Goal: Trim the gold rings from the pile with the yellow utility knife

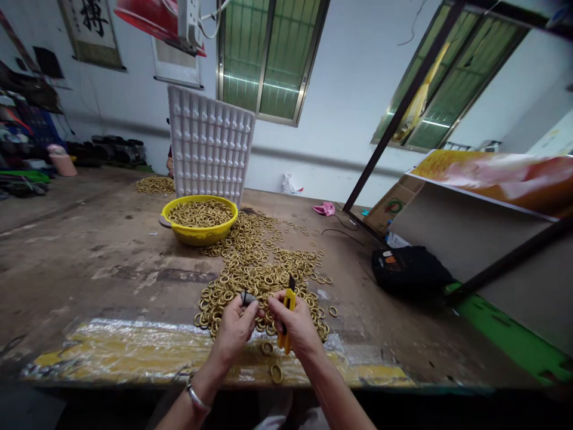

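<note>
While left fingers [251, 310] pinch a grey piece [247, 297], right fingers [278, 303] grip a yellow plastic cutter [290, 300].

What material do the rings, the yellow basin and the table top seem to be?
Rings: probably brass or similar metal, dull gold shine. Yellow basin: likely plastic, smooth even colour. Table top: seemingly wood, worn, stained brown, matte.
</note>
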The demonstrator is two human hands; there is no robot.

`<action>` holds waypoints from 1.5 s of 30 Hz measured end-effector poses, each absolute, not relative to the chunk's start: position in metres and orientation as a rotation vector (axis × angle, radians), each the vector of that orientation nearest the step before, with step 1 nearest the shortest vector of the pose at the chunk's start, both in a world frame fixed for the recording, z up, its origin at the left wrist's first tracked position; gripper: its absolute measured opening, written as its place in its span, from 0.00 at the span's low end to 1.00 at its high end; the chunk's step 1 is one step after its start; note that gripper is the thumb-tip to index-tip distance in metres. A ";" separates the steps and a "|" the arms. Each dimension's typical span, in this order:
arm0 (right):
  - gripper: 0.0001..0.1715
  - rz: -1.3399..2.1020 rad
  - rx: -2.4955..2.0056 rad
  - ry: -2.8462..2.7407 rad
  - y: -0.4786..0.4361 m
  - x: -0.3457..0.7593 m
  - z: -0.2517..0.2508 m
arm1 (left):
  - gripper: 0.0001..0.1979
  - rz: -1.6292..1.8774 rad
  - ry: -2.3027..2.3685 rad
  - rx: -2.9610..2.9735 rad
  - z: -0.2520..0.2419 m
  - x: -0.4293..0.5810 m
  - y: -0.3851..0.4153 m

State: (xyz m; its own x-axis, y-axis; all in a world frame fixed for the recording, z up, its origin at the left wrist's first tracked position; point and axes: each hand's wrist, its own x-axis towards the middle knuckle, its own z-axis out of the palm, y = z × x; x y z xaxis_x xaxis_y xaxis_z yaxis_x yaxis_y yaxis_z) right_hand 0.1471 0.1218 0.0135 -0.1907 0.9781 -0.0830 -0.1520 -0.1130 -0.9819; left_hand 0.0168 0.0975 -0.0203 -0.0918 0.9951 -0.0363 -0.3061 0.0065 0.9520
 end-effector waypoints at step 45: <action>0.23 1.479 -1.109 -1.193 0.123 0.151 -0.019 | 0.21 1.266 0.944 0.687 -0.027 0.022 0.089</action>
